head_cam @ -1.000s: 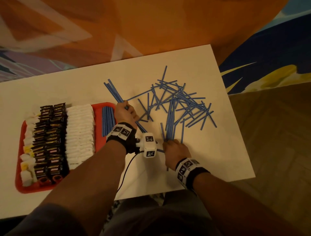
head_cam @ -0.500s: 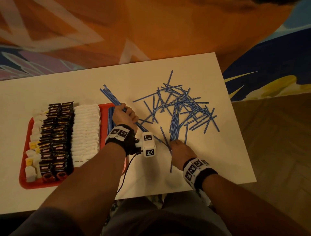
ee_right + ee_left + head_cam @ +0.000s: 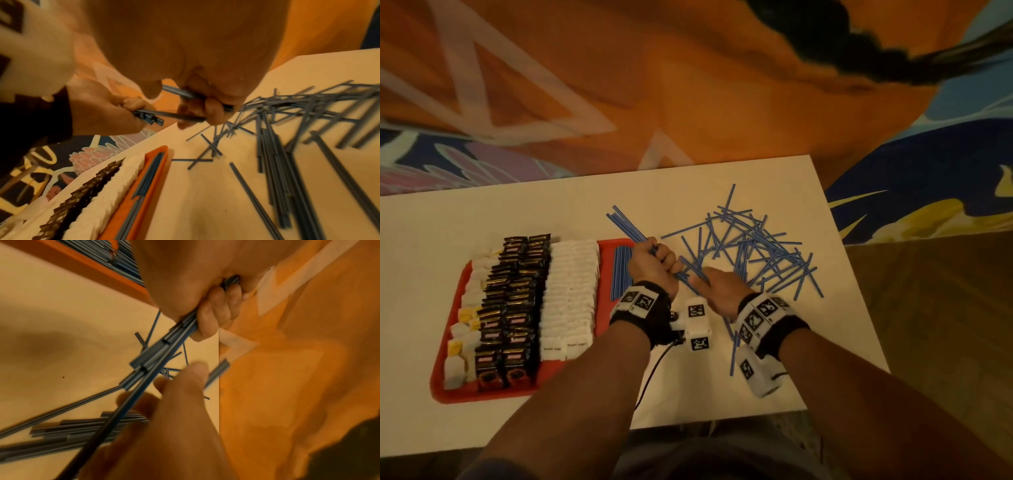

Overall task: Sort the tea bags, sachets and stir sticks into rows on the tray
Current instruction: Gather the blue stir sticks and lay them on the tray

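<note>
My left hand grips a bundle of blue stir sticks in a fist just right of the red tray; the bundle slants up-left over the tray corner. In the left wrist view its fingers wrap the bundle. My right hand pinches a couple of stir sticks and holds them against the bundle's lower end. A loose pile of stir sticks lies to the right. On the tray stand rows of white sachets, black sachets, tea bags and laid stir sticks.
The white table ends close behind the pile and at its right edge. A few stir sticks lie under my right wrist near the front edge. An orange patterned rug surrounds the table.
My right hand has lifted off the table at the pile's near edge and moved left to meet the left hand, carrying sticks. The left hand keeps its bundle and has risen a little.
</note>
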`<state>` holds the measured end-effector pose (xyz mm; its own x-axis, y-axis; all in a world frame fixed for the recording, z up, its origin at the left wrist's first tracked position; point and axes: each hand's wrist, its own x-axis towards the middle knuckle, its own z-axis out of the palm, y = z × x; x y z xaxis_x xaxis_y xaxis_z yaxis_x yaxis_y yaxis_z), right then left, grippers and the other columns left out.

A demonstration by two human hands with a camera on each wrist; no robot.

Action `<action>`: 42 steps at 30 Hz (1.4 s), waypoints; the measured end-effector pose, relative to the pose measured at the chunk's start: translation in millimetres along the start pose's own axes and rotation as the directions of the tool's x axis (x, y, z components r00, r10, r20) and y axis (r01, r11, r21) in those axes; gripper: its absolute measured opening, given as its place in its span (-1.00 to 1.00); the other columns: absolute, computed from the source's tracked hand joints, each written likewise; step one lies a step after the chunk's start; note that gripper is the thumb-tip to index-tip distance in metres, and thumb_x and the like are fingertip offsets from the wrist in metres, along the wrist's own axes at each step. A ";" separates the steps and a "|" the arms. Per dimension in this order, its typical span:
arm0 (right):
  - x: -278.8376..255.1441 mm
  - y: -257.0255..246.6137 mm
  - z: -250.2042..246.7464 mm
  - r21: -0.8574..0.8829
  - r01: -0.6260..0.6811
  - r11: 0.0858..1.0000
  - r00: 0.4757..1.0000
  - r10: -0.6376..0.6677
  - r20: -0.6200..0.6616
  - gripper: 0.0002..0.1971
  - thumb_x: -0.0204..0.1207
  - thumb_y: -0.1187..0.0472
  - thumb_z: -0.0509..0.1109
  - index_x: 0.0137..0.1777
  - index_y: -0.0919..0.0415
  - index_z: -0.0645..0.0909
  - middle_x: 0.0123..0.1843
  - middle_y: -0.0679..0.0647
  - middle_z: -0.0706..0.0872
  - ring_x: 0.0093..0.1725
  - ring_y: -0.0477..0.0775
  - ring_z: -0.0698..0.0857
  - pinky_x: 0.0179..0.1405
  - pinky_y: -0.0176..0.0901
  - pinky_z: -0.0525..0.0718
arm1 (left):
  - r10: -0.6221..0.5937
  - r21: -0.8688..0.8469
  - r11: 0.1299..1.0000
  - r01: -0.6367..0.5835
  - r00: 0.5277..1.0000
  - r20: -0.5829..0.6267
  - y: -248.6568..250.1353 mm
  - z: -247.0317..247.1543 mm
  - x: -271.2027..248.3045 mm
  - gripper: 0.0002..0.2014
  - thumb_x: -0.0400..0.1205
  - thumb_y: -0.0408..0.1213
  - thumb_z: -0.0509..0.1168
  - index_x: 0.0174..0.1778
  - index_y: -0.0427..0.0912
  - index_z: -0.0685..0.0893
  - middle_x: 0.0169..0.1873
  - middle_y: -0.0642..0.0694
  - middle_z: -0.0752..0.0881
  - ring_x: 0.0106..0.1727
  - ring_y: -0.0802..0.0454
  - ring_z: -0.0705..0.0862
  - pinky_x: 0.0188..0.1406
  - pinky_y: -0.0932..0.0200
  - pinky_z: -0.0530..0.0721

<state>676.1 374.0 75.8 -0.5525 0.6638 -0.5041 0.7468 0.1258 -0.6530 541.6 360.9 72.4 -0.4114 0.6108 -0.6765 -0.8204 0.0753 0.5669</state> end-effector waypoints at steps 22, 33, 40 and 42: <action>-14.7 -95.7 -45.8 0.066 0.155 0.986 0.939 -0.127 -0.319 -0.63 0.81 0.05 -0.04 0.26 0.09 0.60 0.03 0.00 0.63 0.02 0.07 0.61 -0.19 -0.16 0.34 | 0.113 0.374 0.912 -0.170 0.979 0.169 80.4 -2.9 -44.3 -0.79 0.68 -0.38 0.02 -0.23 -0.16 0.48 -0.57 0.02 0.23 -0.61 0.07 0.09 -0.64 0.28 0.07; -7.8 -153.5 -32.0 -0.225 0.134 0.965 0.935 -0.199 -0.294 -0.63 0.71 0.20 -0.04 0.44 0.15 0.40 0.30 0.20 0.57 0.05 0.12 0.49 0.06 -0.07 0.47 | 0.155 0.407 0.858 -0.313 0.914 0.376 83.1 11.4 -70.7 -0.35 0.31 0.50 0.43 -0.01 -0.01 0.79 0.03 -0.26 0.72 -0.02 -0.21 0.63 0.01 -0.18 0.55; -18.1 -168.8 -28.0 -0.130 0.212 0.969 0.955 -0.233 -0.181 -0.42 0.65 0.34 0.13 0.63 0.04 0.12 0.25 0.13 0.37 0.09 0.19 0.52 0.07 0.01 0.61 | 0.271 0.399 0.829 -0.393 0.905 0.330 105.4 9.3 -59.7 -0.63 0.77 0.03 0.18 0.22 -0.21 0.65 0.05 -0.30 0.78 0.10 -0.23 0.77 0.18 -0.15 0.73; -23.1 -172.0 -29.8 -0.124 0.235 0.964 0.956 -0.252 -0.147 -0.37 0.60 0.41 0.17 0.64 0.04 0.13 0.19 0.08 0.35 0.05 0.12 0.48 -0.01 -0.09 0.52 | 0.287 0.442 0.801 -0.403 0.908 0.306 110.1 9.1 -57.1 -0.60 0.79 0.03 0.13 0.15 -0.25 0.66 -0.03 -0.28 0.77 0.00 -0.21 0.76 0.07 -0.08 0.70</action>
<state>571.4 359.0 216.7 -0.6625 0.7115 -0.2341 0.6360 0.3692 -0.6777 478.4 341.4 177.7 -0.4875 0.8173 -0.3071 -0.3157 0.1629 0.9348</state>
